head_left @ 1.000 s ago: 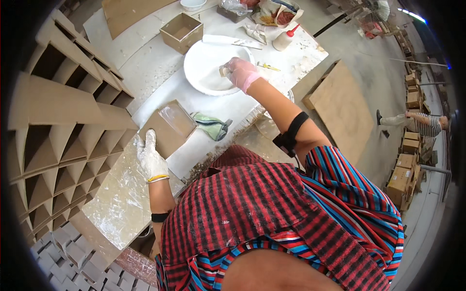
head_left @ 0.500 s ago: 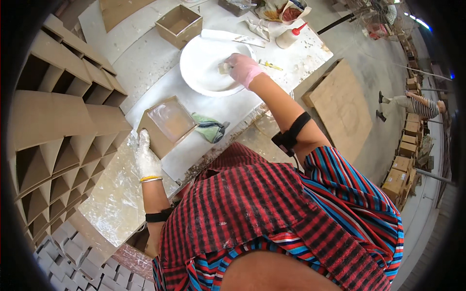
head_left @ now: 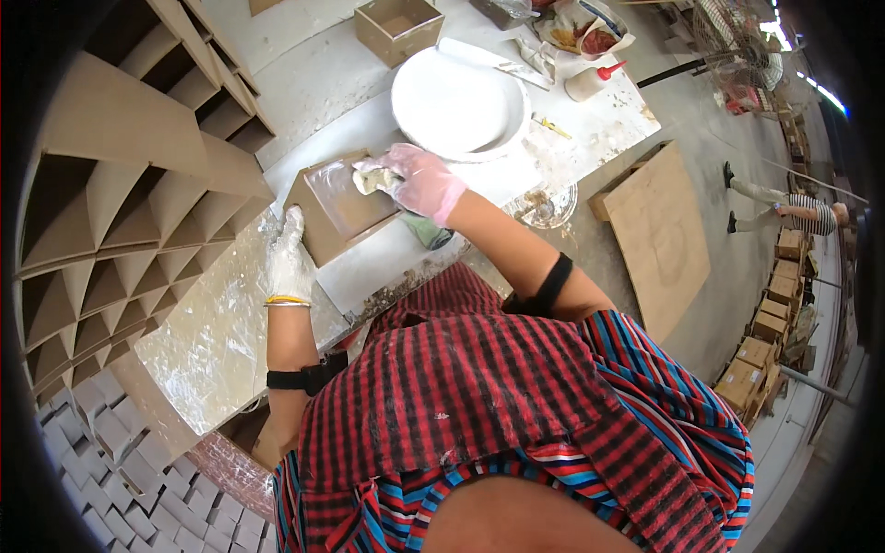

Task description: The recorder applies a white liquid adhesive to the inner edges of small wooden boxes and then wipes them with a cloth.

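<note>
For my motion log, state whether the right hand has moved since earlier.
Yes: against the white basin, the right hand has moved left and nearer the person, to the cardboard box.

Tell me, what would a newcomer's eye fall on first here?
Most likely the red-and-black checked garment, filling the lower middle, and the bright white basin on the table above it. Between them, the pink-gloved right hand holds a pale wad at a brown box, with the white-gloved left hand at its left edge. Stacked brown cardboard pieces crowd the picture's left side.
</note>
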Available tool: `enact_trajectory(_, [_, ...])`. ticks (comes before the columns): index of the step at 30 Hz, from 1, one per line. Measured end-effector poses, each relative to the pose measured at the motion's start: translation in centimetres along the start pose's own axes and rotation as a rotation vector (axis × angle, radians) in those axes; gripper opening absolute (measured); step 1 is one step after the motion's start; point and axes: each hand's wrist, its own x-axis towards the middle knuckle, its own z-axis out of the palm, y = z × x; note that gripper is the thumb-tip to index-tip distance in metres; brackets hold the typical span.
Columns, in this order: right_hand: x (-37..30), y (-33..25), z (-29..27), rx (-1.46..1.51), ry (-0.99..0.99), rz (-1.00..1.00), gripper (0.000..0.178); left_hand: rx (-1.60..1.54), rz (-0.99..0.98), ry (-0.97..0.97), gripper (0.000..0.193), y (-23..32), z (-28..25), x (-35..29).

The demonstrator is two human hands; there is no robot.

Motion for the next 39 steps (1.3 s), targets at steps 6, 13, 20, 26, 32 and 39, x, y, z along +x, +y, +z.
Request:
enact_trajectory(6, [-2.2,-1.2,0.3,0.228,-0.158,-0.264,0.030,-0.135,-0.013,-0.092,0.043,-2.0,-2.3,2.2])
enact_trajectory(13, [1.9,-2.5,4.4,0.272,-0.108,-0.257,0.032,-0.197,-0.044,-0.163,0.039,-2.6,-4.2,3.0])
enact_trajectory(20, [1.6,-3.5,-1.2,0.010,-0.510,0.125,0.033,-0.261,-0.015,-0.152,0.042,-3.2,-3.9,3.3])
enact_trajectory(26, [0.3,-6.6,0.4,-0.094,-0.393,-0.207,0.040,-0.376,-0.061,-0.226,0.042,-3.0,-3.9,2.6])
enact_trajectory(32, [2.8,-4.5,0.2,-0.025,-0.233,0.171,0.020,-0.406,-0.101,-0.168,0.037,-3.8,-4.6,2.9])
enact_trajectory(39, [5.8,-9.0,3.7,-0.193,-0.245,-0.056,0.029,-0.355,-0.077,-0.145,0.039,-3.1,-3.6,1.6])
